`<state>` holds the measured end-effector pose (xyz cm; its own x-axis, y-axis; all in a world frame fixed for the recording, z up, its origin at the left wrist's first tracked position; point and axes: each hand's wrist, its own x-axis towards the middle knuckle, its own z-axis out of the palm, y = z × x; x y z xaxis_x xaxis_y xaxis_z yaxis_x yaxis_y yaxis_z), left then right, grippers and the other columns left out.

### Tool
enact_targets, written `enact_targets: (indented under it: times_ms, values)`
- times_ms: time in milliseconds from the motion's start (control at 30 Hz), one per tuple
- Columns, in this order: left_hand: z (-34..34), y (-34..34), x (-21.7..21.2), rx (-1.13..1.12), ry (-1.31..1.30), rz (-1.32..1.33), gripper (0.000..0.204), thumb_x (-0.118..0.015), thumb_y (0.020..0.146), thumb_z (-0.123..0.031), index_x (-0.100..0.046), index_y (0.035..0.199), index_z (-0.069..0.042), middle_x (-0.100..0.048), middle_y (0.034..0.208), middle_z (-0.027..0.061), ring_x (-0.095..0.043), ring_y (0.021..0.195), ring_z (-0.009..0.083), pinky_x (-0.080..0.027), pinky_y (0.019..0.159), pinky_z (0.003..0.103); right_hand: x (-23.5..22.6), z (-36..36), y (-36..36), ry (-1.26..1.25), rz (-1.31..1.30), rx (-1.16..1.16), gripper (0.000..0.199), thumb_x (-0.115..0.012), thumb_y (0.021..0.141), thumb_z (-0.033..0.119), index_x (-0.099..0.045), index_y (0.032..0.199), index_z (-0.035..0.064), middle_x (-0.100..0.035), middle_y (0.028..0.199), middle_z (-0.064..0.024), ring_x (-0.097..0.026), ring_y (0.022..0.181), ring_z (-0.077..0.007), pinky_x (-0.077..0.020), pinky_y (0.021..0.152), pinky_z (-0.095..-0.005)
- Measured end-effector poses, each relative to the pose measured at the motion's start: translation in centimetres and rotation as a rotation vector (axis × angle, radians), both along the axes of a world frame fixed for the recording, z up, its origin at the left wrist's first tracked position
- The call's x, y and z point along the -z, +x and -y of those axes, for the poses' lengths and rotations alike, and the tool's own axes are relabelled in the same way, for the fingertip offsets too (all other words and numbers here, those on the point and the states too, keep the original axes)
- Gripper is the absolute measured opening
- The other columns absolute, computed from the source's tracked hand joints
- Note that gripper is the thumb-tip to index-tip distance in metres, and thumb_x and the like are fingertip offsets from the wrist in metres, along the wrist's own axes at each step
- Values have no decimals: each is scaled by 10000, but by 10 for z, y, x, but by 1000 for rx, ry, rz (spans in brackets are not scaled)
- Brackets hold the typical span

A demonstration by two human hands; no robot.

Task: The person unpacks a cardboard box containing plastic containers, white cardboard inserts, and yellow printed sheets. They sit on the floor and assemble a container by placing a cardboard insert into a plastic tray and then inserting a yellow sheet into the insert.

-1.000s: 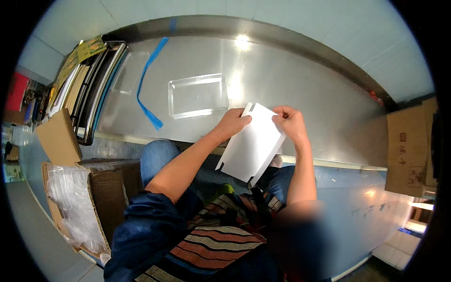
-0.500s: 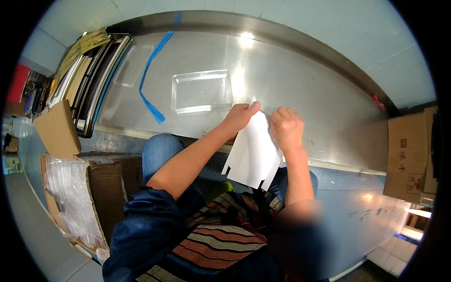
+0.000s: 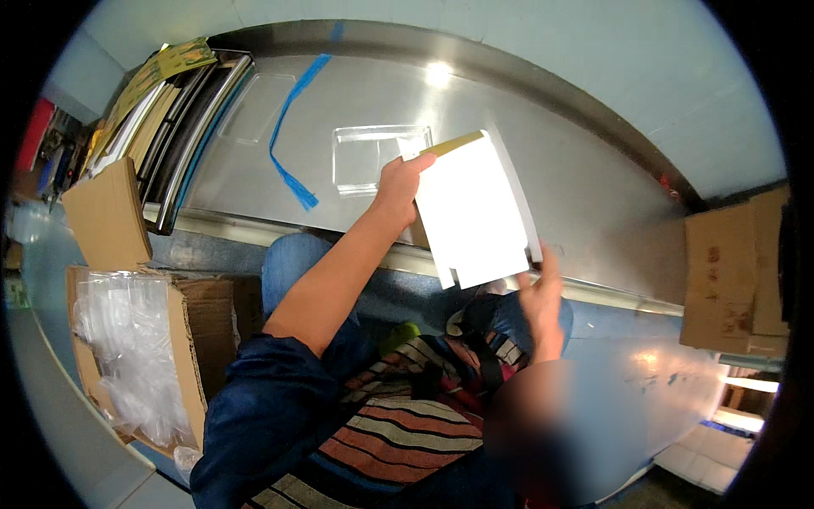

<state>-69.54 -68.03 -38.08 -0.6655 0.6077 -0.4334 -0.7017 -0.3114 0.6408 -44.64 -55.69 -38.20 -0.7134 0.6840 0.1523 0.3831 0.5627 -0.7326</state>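
With the left hand (image 3: pixel 397 193), grasps the upper left corner of a rectangular white card sheet (image 3: pixel 475 204) with narrow folded flaps, thumb on top. With the right hand (image 3: pixel 543 299), blurred, reaches the lower right corner of the same sheet; cannot tell whether gripping or only touching. Holds the sheet aloft, slightly tilted, over the front edge of a long, smooth grey metal bench (image 3: pixel 606 204). Wears a dark blue sleeve (image 3: pixel 271 382) on the left arm, a cloth striped in rust, beige and black (image 3: pixel 407 433) across the body, and blue jeans (image 3: pixel 292 259). To the left of the knees, has an open brown cardboard box (image 3: pixel 188 339) filled with clear plastic pieces (image 3: pixel 131 356); well off to the right, another brown cardboard box (image 3: pixel 721 280). Just past the left hand, on the bench, has a shallow, rectangular, clear plastic tray (image 3: pixel 360 157), partly hidden by hand and sheet. Farther left, has a long blue strip (image 3: pixel 284 161), then a row of thin black, silver and cream panels (image 3: pixel 182 127) under a yellow-green patterned sheet (image 3: pixel 174 66). Behind everything, faces a pale blue wall (image 3: pixel 593 55).
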Motion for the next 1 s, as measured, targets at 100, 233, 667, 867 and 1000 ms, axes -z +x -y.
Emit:
enact_targets:
  times_ms: [100, 233, 667, 867, 1000]
  values:
    - [6, -3, 7, -147, 64, 12, 347, -589, 810, -105, -480, 1071, 94, -560, 997, 180, -586, 885, 265, -502, 746, 375, -1, 61, -7, -594, -175, -71, 441, -620, 849, 163, -497, 1209, -59, -596, 904, -88, -574, 859, -142, -484, 752, -295]
    - [9, 9, 13, -186, 126, -29, 332, -596, 800, -131, -504, 1079, 24, -564, 988, 111, -578, 877, 219, -487, 726, 323, -11, 54, -41, -773, -293, 263, 250, -587, 868, 150, -595, 1009, -57, -625, 787, -68, -553, 610, -107, -443, 525, -243]
    - [66, 12, 0, 402, -560, -1153, 233, -477, 832, -176, -499, 839, 56, -562, 678, 214, -572, 637, 332, -458, 597, 411, -24, 7, -40, 551, 354, 147, 173, -624, 705, 140, -624, 801, -4, -623, 658, -138, -586, 526, -256, -484, 515, -355]
    - [68, 16, 14, 257, -706, -1124, 237, -440, 839, -156, -458, 953, 51, -554, 753, 267, -564, 738, 389, -434, 682, 457, -31, 31, -69, 511, 435, 138, 323, -574, 800, 202, -613, 1054, 5, -650, 862, -182, -640, 733, -344, -518, 681, -405]
    - [73, 14, 17, 221, -716, -1108, 317, -422, 862, -182, -444, 1066, 60, -574, 836, 283, -576, 792, 402, -441, 725, 453, -34, 22, -69, -254, -70, 192, 412, -514, 904, 283, -552, 1204, 3, -655, 990, -148, -619, 888, -296, -474, 809, -372]
